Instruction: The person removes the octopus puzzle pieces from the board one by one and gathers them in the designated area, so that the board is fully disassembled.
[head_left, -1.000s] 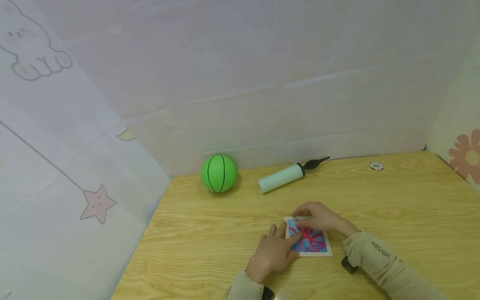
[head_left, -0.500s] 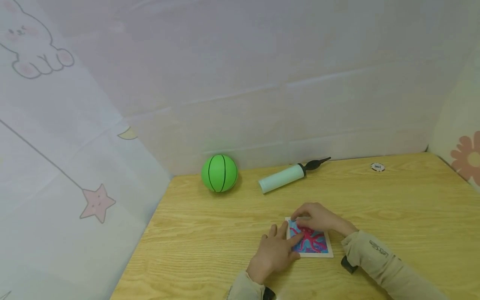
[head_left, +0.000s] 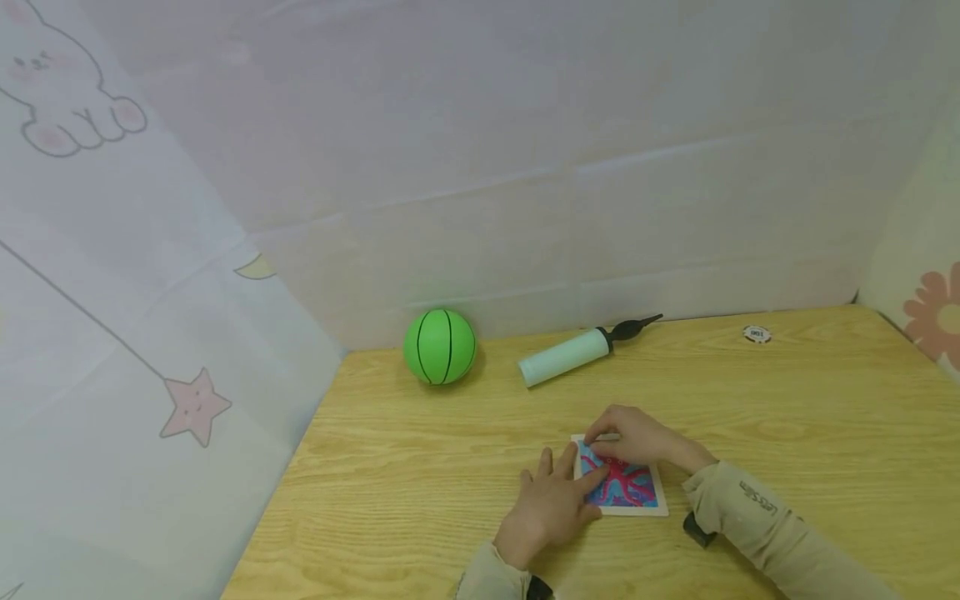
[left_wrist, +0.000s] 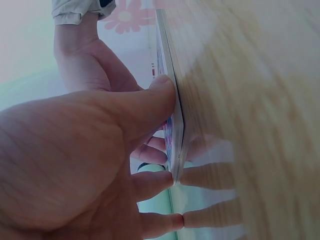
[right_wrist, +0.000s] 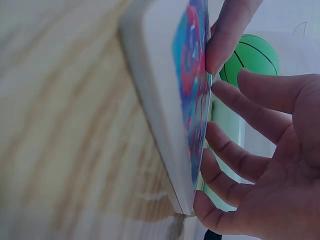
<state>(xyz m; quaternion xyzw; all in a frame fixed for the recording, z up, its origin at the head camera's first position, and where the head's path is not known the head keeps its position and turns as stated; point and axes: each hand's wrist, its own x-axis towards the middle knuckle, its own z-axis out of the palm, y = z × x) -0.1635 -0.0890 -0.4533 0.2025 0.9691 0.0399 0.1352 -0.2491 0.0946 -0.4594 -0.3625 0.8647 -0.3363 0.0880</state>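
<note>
A flat square board [head_left: 632,487] with a pink octopus picture and a white border lies on the wooden table. My left hand [head_left: 551,504] rests at its left side, fingers spread; the index finger touches the picture, and in the left wrist view the thumb [left_wrist: 162,92] presses the board's near edge. Over the far left part of the board is my right hand [head_left: 633,435], its fingers bent. In the right wrist view its fingertips [right_wrist: 212,130] touch the board's far side, while the thumb [right_wrist: 265,92] stands apart from the picture.
Toward the back of the table sit a green ball [head_left: 439,347] with black lines and a pale green hand pump [head_left: 566,357] with a black nozzle. A round chip [head_left: 757,334] lies at the back right. Printed cloth [head_left: 480,167] hangs behind the table.
Both hands and the board stay almost in place. Only the right hand's fingertips shift slightly over the top of the picture.
</note>
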